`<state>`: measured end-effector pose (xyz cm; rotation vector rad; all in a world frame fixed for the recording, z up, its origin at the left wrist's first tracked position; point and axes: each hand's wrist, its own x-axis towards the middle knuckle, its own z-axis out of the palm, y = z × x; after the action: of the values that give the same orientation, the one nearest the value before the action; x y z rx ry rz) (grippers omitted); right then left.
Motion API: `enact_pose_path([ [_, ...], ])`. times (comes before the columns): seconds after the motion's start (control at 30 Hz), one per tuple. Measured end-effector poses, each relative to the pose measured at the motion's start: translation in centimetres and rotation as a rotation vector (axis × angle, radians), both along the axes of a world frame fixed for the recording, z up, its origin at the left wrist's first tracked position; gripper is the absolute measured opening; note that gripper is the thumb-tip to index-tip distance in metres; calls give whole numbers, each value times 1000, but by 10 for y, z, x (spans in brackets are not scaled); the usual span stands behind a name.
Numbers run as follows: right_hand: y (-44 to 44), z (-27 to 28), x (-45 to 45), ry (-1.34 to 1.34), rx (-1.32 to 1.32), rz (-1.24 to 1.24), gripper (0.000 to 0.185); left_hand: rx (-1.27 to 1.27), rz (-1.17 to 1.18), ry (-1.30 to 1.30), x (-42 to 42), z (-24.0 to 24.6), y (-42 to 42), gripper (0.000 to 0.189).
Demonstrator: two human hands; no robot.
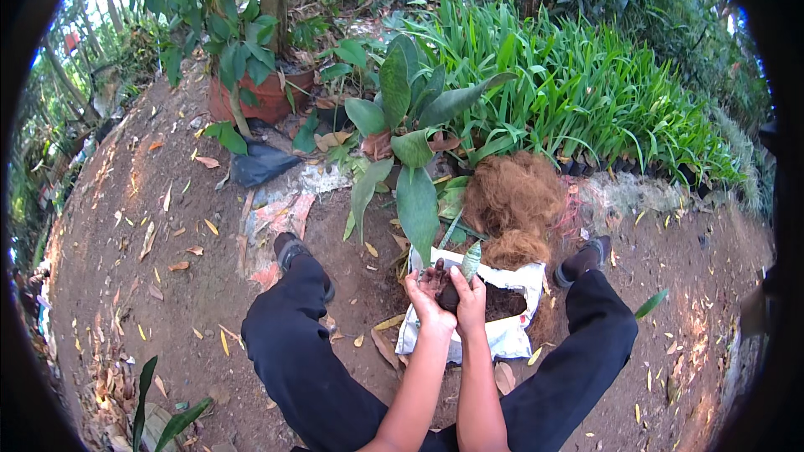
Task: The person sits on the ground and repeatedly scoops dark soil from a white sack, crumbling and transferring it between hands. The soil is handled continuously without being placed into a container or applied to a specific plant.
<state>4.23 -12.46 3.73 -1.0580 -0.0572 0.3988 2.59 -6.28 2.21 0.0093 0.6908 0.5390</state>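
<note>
A dark soil clump [448, 297] sits between my two hands, above the white sack [512, 339]. My left hand [428, 299] is cupped beneath and beside it, palm up, its fingers smeared with dark soil. My right hand [470, 299] grips the clump from the other side, thumb on top. A short banded snake plant leaf [472, 258] rises just beyond my right fingers; whether it is rooted in the clump is hidden. Dark potting soil [504, 303] shows in the sack's opening. The undersides of both hands cannot be seen.
Brown fibre [515, 198] is heaped behind the sack. A broad-leaved snake plant [416, 194] leans toward my hands. Farther back are a terracotta pot [264, 100], a black plastic bag [260, 163] and dense strap-leaved seedlings [584, 88]. Fallen leaves dot the bare ground [188, 320].
</note>
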Motion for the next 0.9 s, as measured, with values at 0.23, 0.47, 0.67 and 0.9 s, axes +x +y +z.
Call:
enact_pose_path([
  [0.23, -5, -3, 2, -16, -78, -19, 22, 34, -16, 29, 3, 0, -7, 35],
  [0.47, -4, -5, 3, 14, -11, -116, 23, 60, -66, -45, 3, 1, -8, 38],
  [0.67, -24, -20, 21, 179, -64, -240, 40, 127, -482, 4, 10, -23, -10, 63],
  [0.9, -54, -53, 36, 310, -150, -99, 40, 559, -743, 127, 9, -38, -7, 83],
])
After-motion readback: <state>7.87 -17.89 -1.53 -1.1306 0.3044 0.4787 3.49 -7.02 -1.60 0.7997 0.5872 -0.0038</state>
